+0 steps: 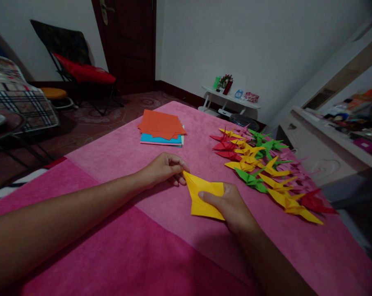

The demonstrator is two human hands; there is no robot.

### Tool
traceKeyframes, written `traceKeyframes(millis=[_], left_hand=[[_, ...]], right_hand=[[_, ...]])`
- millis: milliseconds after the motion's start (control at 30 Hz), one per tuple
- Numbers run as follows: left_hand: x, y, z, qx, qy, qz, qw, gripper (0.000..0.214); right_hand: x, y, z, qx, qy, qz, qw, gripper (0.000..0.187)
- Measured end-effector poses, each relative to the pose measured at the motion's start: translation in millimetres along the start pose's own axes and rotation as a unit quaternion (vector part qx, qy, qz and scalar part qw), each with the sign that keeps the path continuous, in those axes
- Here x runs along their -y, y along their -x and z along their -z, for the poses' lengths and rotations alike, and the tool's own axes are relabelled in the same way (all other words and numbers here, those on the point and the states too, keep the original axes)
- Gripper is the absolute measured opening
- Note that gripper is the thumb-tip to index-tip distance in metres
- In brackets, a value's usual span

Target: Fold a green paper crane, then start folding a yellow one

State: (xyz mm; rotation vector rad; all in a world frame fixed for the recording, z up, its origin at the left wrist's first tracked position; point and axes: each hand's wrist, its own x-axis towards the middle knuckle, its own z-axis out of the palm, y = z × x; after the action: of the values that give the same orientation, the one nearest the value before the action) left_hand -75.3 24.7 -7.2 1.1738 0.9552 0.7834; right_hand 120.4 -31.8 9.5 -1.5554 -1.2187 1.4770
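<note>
A partly folded sheet of yellow origami paper (pixel 204 193) is held just above the pink tablecloth, one pointed corner drawn out to the upper left. My right hand (pixel 232 205) grips its right side, thumb on top and the fingers hidden underneath. At the pointed corner, my left hand (pixel 170 168) has its thumb and fingers closed on the tip. Several folded paper cranes (pixel 247 156) in yellow, red, green and pink stand in rows to the right. Beyond my left hand lies a stack of orange and blue paper sheets (pixel 161 125).
The pink tablecloth (pixel 118 164) covers the table under my arms. Past its far edge stands a small white side table (pixel 232 97) with bottles and a plant. A folding chair with a red cushion (pixel 84 74) is at the back left, and a cluttered counter (pixel 336 127) is on the right.
</note>
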Motion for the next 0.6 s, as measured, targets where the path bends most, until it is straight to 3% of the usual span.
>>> traceKeyframes(millis=[300, 600], left_hand=[[-2.0, -1.1, 17.4, 0.092, -0.047, -0.024, 0.994, 0.025], [2.3, -2.8, 14.9, 0.092, -0.084, -0.032, 0.992, 0.028]], right_hand=[[-3.7, -3.0, 7.3, 0.036, -0.021, -0.031, 0.999, 0.020], [-2.7, -3.1, 7.9, 0.042, -0.007, -0.033, 0.999, 0.021]])
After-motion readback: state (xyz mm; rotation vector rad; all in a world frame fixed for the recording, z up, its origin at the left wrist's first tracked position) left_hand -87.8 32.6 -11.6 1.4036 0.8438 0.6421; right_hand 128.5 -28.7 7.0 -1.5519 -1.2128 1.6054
